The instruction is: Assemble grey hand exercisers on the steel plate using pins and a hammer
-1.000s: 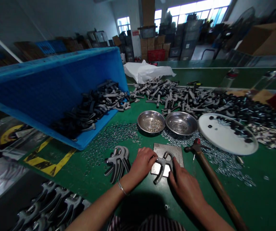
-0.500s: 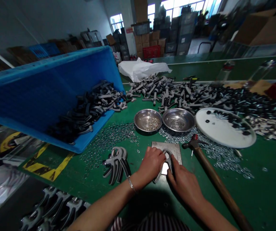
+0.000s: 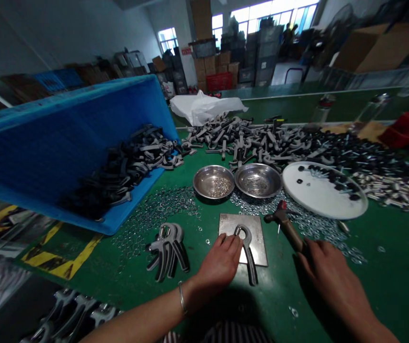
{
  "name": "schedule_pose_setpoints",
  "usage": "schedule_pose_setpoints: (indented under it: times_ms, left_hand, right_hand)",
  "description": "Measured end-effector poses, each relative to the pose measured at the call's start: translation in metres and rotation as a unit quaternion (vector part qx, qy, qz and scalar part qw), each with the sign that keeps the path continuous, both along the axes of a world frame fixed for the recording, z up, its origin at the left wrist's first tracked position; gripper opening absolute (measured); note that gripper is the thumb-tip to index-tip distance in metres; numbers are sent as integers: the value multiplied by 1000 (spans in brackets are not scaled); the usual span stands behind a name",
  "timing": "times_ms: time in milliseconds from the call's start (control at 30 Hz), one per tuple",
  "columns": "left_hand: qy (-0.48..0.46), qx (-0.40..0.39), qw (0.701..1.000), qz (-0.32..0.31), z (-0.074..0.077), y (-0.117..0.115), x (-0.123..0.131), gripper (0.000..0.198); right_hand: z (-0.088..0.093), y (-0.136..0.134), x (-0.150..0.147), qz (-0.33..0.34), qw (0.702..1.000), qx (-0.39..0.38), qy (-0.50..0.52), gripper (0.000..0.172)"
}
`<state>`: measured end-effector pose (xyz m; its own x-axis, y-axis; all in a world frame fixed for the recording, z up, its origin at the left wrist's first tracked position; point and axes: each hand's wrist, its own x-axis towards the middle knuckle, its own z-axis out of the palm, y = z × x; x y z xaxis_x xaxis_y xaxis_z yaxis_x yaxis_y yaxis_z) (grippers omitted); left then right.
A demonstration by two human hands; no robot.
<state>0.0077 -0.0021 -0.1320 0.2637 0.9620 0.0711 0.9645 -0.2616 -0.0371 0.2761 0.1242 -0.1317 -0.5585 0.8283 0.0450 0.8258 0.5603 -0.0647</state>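
Note:
My left hand (image 3: 220,261) is closed on a grey and black hand grip strengthener (image 3: 250,255), whose coiled spring shows by my fingertips. The grip strengthener lies over a square metal plate (image 3: 261,245), one handle reaching past the plate's near edge and the other hidden under my hand. To the right, my right hand (image 3: 329,274) has its fingers around the wooden handle of a claw hammer (image 3: 290,232). The hammer's head points away from me, beside the plate. Several more grip strengtheners (image 3: 170,250) lie bunched to the left of my left hand.
Two steel bowls (image 3: 196,188) (image 3: 279,189) of small parts and a white tray (image 3: 322,202) stand behind the plate. Metal rings (image 3: 168,205) are scattered around. A tipped blue crate (image 3: 64,124) holds handles at left; more handles (image 3: 261,138) are heaped at the back.
My right hand has left the grip strengthener and moved right onto the hammer handle. The left hand stays on the grip strengthener. The whole view has shifted slightly.

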Motion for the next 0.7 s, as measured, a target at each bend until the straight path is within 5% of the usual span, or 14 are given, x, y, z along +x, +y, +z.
schedule_pose_setpoints:
  times_ms: [200, 300, 400, 533, 700]
  left_hand:
    - [2, 9, 1000, 11, -3, -4, -4, 40]
    - [2, 17, 1000, 11, -2, -4, -5, 40]
    - [2, 16, 1000, 4, 2, -2, -5, 38]
    - [-4, 13, 1000, -22, 5, 2, -6, 34]
    - [-8, 10, 1000, 7, 3, 2, -5, 35]
  right_hand:
    - [0, 22, 15, -45, 981, -180, 58, 36]
    - [7, 26, 18, -27, 972, -196, 126, 37]
    - [21, 17, 21, -3, 964, -182, 193, 42]
    - [39, -2, 19, 18, 944, -258, 206, 51]
    - [40, -17, 14, 32, 923, -319, 213, 58]
